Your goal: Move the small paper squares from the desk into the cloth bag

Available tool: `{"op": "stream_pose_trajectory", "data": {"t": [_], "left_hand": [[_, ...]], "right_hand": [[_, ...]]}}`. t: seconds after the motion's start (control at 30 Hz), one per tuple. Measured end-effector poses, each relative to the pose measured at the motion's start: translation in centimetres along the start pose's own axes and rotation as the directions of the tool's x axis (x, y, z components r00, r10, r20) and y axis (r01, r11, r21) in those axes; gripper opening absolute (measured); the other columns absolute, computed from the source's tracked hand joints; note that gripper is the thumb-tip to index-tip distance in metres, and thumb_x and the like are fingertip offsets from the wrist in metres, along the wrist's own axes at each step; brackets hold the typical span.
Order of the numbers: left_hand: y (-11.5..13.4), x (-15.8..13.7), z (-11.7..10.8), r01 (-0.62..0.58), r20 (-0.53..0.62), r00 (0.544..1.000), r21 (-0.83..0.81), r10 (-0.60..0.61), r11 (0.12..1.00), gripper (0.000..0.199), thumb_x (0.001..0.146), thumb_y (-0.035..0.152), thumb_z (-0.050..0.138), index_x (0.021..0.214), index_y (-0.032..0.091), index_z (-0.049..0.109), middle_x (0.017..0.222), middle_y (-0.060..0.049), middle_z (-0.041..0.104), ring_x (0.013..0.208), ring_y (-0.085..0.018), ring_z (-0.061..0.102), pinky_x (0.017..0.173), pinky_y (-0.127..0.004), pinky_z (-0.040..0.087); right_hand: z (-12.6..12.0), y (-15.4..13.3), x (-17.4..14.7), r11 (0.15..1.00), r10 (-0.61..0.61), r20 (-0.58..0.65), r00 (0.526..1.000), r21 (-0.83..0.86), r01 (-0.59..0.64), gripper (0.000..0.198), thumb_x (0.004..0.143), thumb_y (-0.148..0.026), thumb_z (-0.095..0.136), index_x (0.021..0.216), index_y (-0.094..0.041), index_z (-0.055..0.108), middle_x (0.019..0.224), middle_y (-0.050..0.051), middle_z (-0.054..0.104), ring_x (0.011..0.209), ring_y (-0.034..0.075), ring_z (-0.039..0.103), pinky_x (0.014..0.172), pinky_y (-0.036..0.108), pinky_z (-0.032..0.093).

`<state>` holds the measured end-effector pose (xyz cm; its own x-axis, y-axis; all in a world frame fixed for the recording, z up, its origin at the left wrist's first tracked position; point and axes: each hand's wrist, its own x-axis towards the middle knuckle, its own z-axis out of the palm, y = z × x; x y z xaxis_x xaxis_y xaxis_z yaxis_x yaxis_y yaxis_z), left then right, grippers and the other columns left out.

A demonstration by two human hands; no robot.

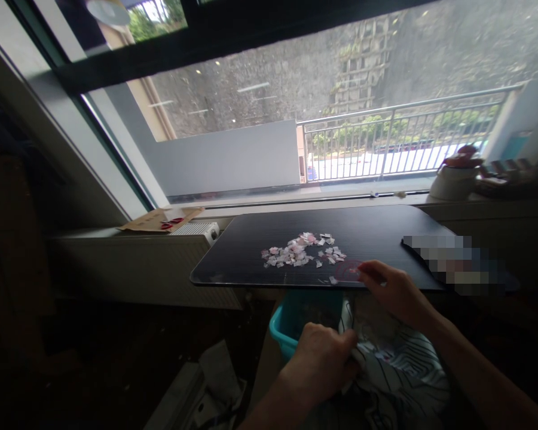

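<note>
The paper scraps [296, 254] lay on the dark table [237, 251], between nine and ten o'clock from the fingertips [365, 270] of the right hand [394, 292], apart from them. One loose scrap [332, 280] was nearer, between eight and nine o'clock, close to the front edge. The thumb and forefinger of the right hand were brought near together beside a round reddish patch [347, 270]; whether they pinched something, I cannot tell. The left hand [320, 361] had its fingers curled closed on the edge of a striped cloth [412, 370], which spread to three o'clock from it.

The scraps were dozens, too many and overlapping for an exact count. I counted one table, one striped cloth, one turquoise bin [277, 327] at eleven o'clock from the left hand, and one pair of red-handled scissors [171, 223] on one brown paper [138, 222], far at ten o'clock.

The brown paper carried faint printed marks, too small to read. At the table's right, a pixelated patch [457, 263] hid any writing.
</note>
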<state>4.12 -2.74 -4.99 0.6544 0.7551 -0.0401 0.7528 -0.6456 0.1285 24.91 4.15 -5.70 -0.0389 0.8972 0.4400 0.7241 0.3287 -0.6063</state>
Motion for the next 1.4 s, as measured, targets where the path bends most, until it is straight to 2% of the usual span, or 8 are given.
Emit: {"op": "stream_pose_trajectory", "data": {"t": [0.1,0.23,0.43,0.67,0.87,1.07,1.23,1.4], "left_hand": [[0.0,0.0,-0.2,-0.004,0.003,1.000,-0.003,0.004,1.000,0.018,0.084,0.036,0.056,0.093,0.020,0.060,0.080,-0.004,0.071,0.078,-0.026,0.068,0.066,-0.030,0.046],[0.0,-0.1,-0.4,-0.007,0.031,1.000,0.001,0.007,1.000,0.021,0.085,0.038,0.055,0.096,0.021,0.060,0.082,-0.005,0.071,0.079,-0.025,0.068,0.067,-0.030,0.046],[0.0,0.0,-0.3,0.003,0.022,1.000,0.007,-0.003,1.000,0.022,0.085,0.039,0.055,0.095,0.021,0.060,0.081,-0.004,0.071,0.079,-0.025,0.068,0.065,-0.029,0.045],[-0.1,-0.2,0.1,0.031,0.032,0.999,0.002,-0.031,1.000,0.020,0.085,0.039,0.056,0.093,0.021,0.060,0.082,-0.004,0.071,0.078,-0.025,0.068,0.067,-0.030,0.047],[-0.3,-0.5,0.2,0.044,0.045,0.998,0.000,-0.044,0.999,0.021,0.084,0.040,0.057,0.092,0.021,0.060,0.081,-0.003,0.071,0.078,-0.025,0.068,0.066,-0.029,0.047],[-0.6,-0.7,0.5,0.038,-0.009,0.999,-0.021,-0.038,0.999,0.019,0.083,0.038,0.058,0.091,0.022,0.060,0.080,-0.002,0.071,0.076,-0.026,0.068,0.065,-0.030,0.046],[-0.5,-0.7,0.5,0.042,-0.006,0.999,-0.029,-0.042,0.999,0.018,0.082,0.038,0.059,0.091,0.022,0.060,0.080,-0.002,0.071,0.077,-0.026,0.069,0.064,-0.029,0.045],[-0.4,-0.7,0.3,0.047,0.001,0.999,-0.034,-0.047,0.998,0.018,0.081,0.036,0.058,0.091,0.022,0.060,0.080,-0.002,0.071,0.077,-0.026,0.068,0.064,-0.029,0.045]], "right_hand": [[0.2,-0.1,0.0,0.997,-0.015,0.035,0.999,0.072,0.013,0.018,0.084,-0.036,0.055,0.092,-0.023,0.065,0.086,0.003,0.074,0.076,0.019,0.068,0.069,0.030,0.053],[0.6,0.1,0.3,0.999,-0.001,-0.045,0.999,0.035,0.003,0.020,0.084,-0.036,0.055,0.094,-0.023,0.066,0.087,0.005,0.074,0.076,0.021,0.068,0.068,0.032,0.053],[1.1,0.0,0.0,0.995,-0.033,0.032,0.999,0.092,0.030,0.021,0.084,-0.038,0.054,0.092,-0.023,0.067,0.085,0.004,0.074,0.074,0.019,0.068,0.069,0.030,0.053],[0.4,1.3,3.8,0.996,0.011,-0.141,0.990,-0.081,-0.023,0.025,0.084,-0.036,0.053,0.096,-0.021,0.068,0.082,0.005,0.074,0.073,0.021,0.067,0.067,0.032,0.049],[0.5,0.9,3.8,0.994,-0.001,-0.085,0.996,-0.111,-0.009,0.023,0.082,-0.033,0.053,0.094,-0.022,0.069,0.080,0.003,0.074,0.070,0.019,0.067,0.064,0.029,0.048],[0.1,0.4,3.5,0.996,0.021,-0.090,0.996,-0.082,-0.028,0.022,0.081,-0.034,0.053,0.093,-0.022,0.068,0.079,0.003,0.073,0.072,0.019,0.067,0.066,0.030,0.048],[0.0,0.4,3.6,0.983,0.062,-0.106,0.992,-0.165,-0.079,0.024,0.082,-0.034,0.052,0.094,-0.023,0.068,0.079,0.004,0.073,0.073,0.021,0.068,0.066,0.031,0.047],[0.3,0.0,3.1,0.994,0.038,-0.048,0.998,-0.096,-0.043,0.023,0.081,-0.032,0.053,0.094,-0.022,0.068,0.080,0.003,0.073,0.074,0.019,0.067,0.067,0.030,0.048]]}}
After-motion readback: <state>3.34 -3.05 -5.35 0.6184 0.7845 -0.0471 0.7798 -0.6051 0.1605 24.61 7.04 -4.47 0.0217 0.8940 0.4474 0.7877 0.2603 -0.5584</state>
